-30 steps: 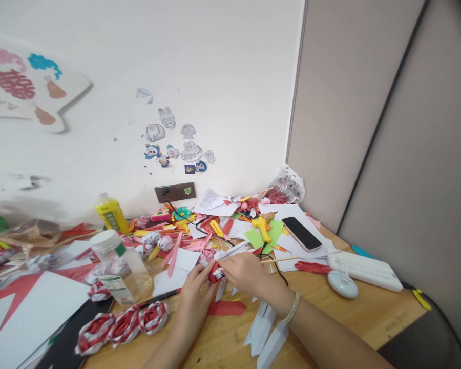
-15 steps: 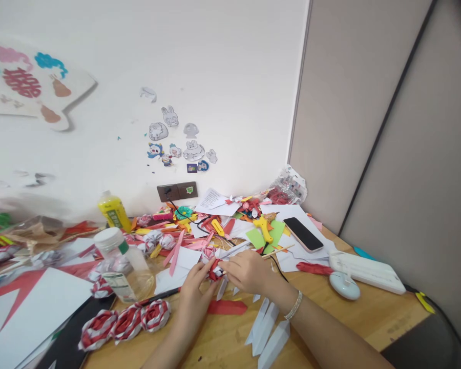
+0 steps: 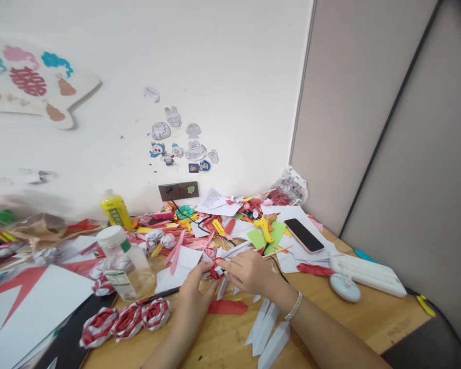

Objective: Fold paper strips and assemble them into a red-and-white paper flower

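Observation:
My left hand (image 3: 195,283) is closed around a small red-and-white paper flower (image 3: 216,269), holding it from the left side. From the right, the fingers of my right hand (image 3: 248,271) pinch at the flower's red paper; they partly hide it. Just below the hands, a red paper strip (image 3: 227,307) lies on the wooden table (image 3: 215,343). Several folded white paper strips (image 3: 267,333) lie under my right forearm. Left of my left wrist sit three rolled red-and-white paper roses (image 3: 128,323) in a row.
A clear jar with a white lid (image 3: 111,238) and a yellow bottle (image 3: 116,209) stand on the left. Paper scraps crowd the back around a yellow glue gun (image 3: 264,229). A phone (image 3: 304,236), a white power strip (image 3: 369,274) and a pale round device (image 3: 344,286) lie right.
The view has shifted slightly, so the wall and bottle appear a little further right. Both hands stay at the paper flower, with a small shift of the fingers around its red paper.

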Available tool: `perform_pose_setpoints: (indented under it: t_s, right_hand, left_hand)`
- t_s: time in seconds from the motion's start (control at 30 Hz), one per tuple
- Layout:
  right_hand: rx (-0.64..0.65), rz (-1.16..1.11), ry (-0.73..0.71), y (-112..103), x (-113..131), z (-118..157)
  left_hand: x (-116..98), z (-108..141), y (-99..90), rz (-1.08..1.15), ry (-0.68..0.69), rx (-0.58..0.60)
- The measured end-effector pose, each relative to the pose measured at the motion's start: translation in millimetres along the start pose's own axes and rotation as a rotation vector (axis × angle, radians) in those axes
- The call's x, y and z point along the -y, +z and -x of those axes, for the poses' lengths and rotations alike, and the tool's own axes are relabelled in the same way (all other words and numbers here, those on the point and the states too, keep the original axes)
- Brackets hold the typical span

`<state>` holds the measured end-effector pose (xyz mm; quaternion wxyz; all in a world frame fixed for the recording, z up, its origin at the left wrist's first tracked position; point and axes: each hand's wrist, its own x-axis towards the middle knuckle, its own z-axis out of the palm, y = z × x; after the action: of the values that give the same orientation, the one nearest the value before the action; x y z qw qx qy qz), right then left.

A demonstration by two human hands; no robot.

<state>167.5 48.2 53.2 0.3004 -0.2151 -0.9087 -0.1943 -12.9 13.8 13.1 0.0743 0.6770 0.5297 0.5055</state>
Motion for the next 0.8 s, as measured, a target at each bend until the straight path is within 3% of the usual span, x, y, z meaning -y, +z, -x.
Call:
perform_pose_setpoints:
  t_s: [0.3,0.57,0.8]
  right_hand:
    - [0.020,-0.051,0.010,-0.8,-1.2,-1.8]
    - [0.004,-0.158,0.084,-1.6,-8.9,0.6]
    - [0.081,-0.185,0.076,-1.3,-11.9,-1.0]
  left_hand:
    - [6.6,2.7,2.4,-0.013,0.045,0.005]
    - [-3.3,-2.6,0.0,0.116,-0.107,0.085]
    - [-8.3,-2.6,-1.7,0.096,-0.051,0.095]
